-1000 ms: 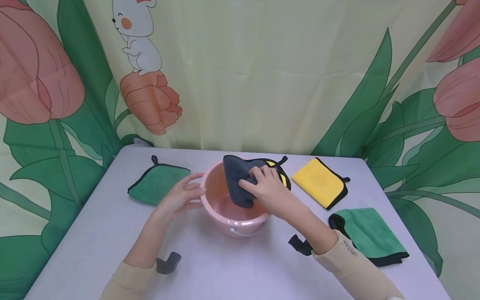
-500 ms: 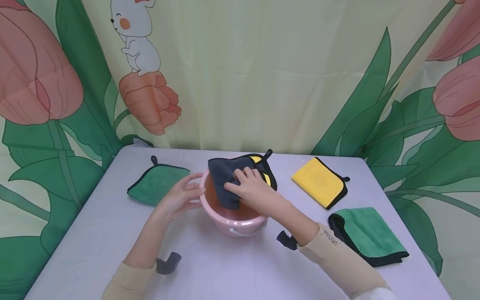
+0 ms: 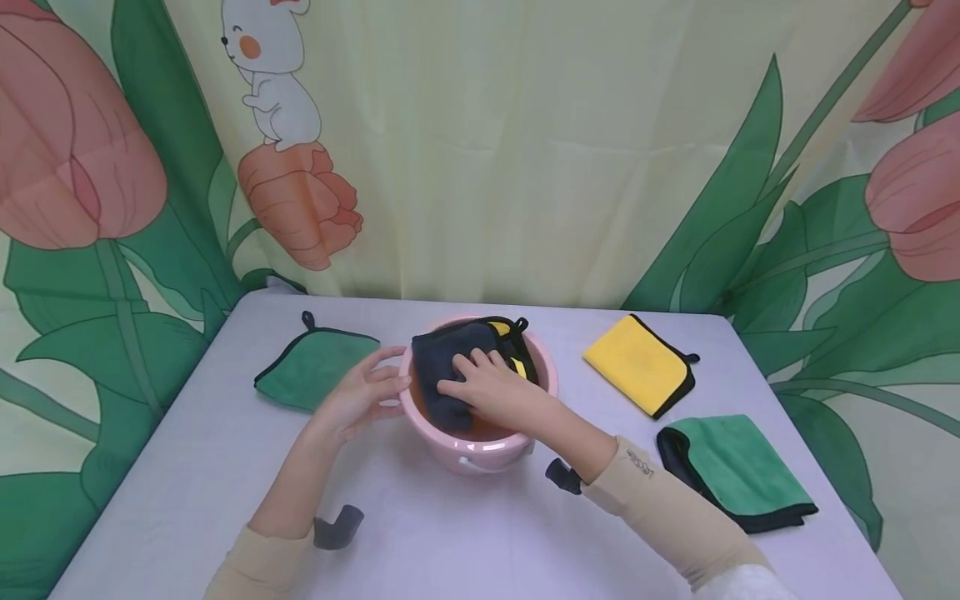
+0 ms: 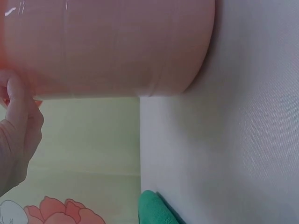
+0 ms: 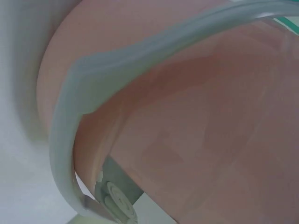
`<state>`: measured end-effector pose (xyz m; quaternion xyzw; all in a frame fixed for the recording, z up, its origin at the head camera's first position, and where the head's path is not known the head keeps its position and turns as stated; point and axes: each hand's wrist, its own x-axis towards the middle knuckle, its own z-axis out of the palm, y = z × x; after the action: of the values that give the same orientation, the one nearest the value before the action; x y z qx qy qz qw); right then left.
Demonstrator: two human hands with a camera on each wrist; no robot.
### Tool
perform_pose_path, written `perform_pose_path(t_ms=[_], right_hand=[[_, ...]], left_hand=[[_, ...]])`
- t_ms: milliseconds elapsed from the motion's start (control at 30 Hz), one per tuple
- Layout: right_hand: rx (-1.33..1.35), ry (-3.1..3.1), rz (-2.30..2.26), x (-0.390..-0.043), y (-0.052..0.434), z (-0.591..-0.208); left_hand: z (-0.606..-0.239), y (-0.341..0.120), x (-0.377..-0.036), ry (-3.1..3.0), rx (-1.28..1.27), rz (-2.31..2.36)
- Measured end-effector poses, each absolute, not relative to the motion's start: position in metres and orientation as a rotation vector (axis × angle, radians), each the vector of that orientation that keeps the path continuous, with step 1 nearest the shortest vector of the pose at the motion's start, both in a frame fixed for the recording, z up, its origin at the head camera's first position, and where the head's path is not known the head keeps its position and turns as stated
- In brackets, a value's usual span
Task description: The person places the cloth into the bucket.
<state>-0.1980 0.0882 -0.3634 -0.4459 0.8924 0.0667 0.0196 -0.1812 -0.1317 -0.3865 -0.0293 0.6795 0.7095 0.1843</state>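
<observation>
Grey cloth (image 3: 442,367) lower, loop (image 3: 519,323) rearward.

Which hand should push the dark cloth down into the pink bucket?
Probably the right hand: it already lies on the cloth inside the bucket. The left hand rests on the bucket's outer rim, steadying it.

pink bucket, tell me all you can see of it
The bucket is a round, pale pink tub, plastic by its look, standing upright mid-table. A whitish handle hangs down its near side from a pivot. The left hand rests on its left wall. The right hand presses a dark grey cloth with yellow backing down inside it.
</observation>
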Motion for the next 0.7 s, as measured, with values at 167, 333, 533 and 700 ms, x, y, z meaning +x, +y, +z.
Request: perform_pose_path(t_ms=[167,333,533,700], right_hand=[[-1.378,2.725,0.269,-0.1975,0.086,-0.365],[-1.389,2.707,0.363,-0.1959,0.0842,-0.365],[-1.364,2.676,0.394,-0.1962,0.0831,-0.3688],[-1.353,2.669,0.41,-0.1957,0.0827,-0.3709]], left_hand=[[-0.3858,-0.1316,-0.1814,1.916,-0.078,2.01],[-0.385,-0.1309,-0.1811,1.902,-0.071,2.024],[-0.3847,-0.1303,-0.1809,1.906,-0.076,2.019],[-0.3852,-0.1306,-0.1804,1.91,-0.075,2.011]])
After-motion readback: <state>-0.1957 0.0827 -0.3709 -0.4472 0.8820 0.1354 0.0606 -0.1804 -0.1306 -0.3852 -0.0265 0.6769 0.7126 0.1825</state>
